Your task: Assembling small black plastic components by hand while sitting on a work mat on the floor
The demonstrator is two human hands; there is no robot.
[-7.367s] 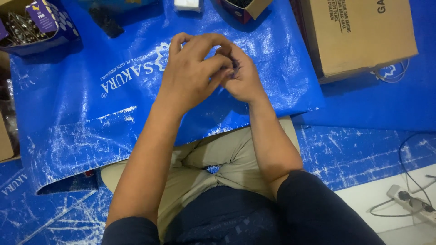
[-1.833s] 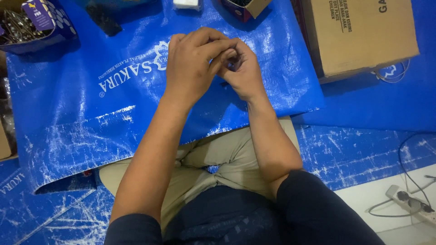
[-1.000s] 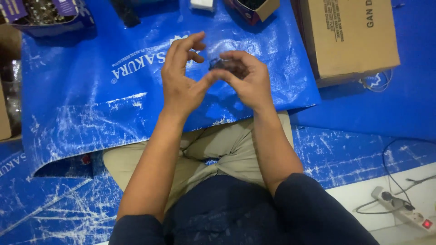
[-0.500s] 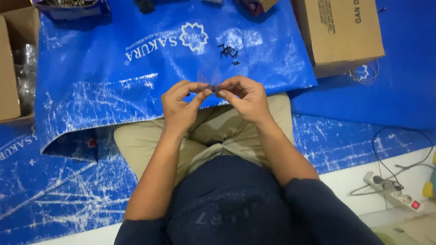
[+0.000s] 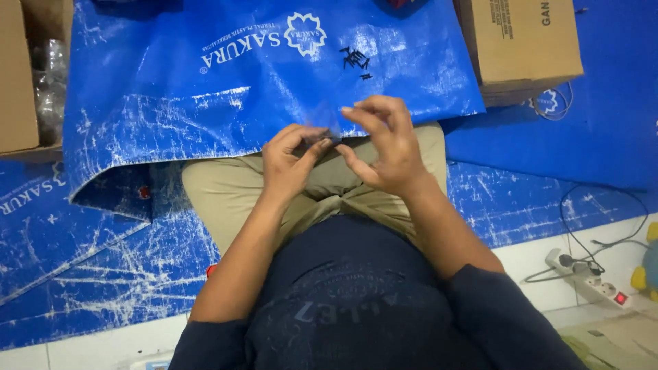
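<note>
Seated person, hands over the lap. The left hand [image 5: 291, 161] and right hand [image 5: 384, 147] meet fingertip to fingertip, pinching a small dark part [image 5: 332, 136] between them; step in hand appears to be fine fitting. Loose black screws [image 5: 355, 60] lie well apart on the blue tarp [image 5: 171, 96]; any next pick calls for a forward reach.

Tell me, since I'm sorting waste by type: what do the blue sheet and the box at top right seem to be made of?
The blue sheet looks like woven plastic tarpaulin: glossy, with white crease marks where the coating has worn. The box looks like plain brown corrugated cardboard: matt, with folded flaps, though its inner layers cannot be seen.
</note>
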